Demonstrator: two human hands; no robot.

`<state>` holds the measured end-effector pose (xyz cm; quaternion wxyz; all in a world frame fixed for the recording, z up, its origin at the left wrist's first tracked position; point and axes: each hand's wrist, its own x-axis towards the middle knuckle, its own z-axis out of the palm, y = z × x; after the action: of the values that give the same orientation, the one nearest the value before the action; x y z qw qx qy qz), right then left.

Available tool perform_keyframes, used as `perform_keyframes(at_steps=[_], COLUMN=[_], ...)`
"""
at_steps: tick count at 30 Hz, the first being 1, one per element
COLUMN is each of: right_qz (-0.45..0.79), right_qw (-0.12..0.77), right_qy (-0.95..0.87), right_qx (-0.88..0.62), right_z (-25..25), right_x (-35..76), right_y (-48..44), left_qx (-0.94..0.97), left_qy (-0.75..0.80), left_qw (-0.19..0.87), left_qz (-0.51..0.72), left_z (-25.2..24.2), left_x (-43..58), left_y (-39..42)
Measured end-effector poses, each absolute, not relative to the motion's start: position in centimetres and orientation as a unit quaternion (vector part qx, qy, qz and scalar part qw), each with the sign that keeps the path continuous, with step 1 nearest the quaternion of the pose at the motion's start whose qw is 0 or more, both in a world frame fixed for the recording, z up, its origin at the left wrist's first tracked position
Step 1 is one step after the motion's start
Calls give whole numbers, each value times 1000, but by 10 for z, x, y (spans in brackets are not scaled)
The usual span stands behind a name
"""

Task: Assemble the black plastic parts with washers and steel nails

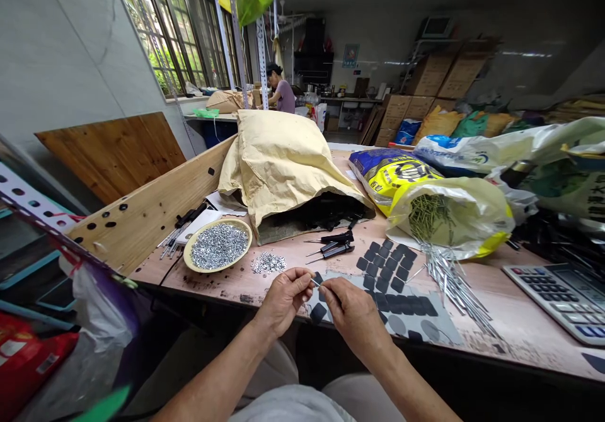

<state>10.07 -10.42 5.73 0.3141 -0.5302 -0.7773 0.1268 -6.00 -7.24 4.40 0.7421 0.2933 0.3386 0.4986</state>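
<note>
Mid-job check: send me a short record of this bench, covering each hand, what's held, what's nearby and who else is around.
left hand: left hand pinching a thin metal pin
right hand: right hand, fingertips at the same pin
nearby: black square pads on a grey backing sheet
also on bench: dish of silver washers, loose washers, long nails, calculator
others: co-worker at a far table
</note>
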Motion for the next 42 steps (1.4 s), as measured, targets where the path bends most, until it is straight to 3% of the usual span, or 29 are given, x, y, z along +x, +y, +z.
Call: perform_keyframes(at_steps=[9, 19, 37, 42], right_qz=[93, 245, 231, 275], right_qw=[288, 285, 302, 324], right_qy=[-782, -742, -741, -722], right_qx=[-544, -555, -554, -546], right_z=[60, 72, 60, 51], right_x=[99, 102, 105, 103], right_y=[-106, -106, -103, -106], left_qx=[306, 357, 323, 375], left_qy=[336, 357, 382, 404], left_qw=[746, 722, 734, 707], left_qz=[486, 473, 460, 443], left_z=[43, 42, 51, 43], left_x=[-62, -66, -61, -53], left_y=[-72, -71, -73, -77])
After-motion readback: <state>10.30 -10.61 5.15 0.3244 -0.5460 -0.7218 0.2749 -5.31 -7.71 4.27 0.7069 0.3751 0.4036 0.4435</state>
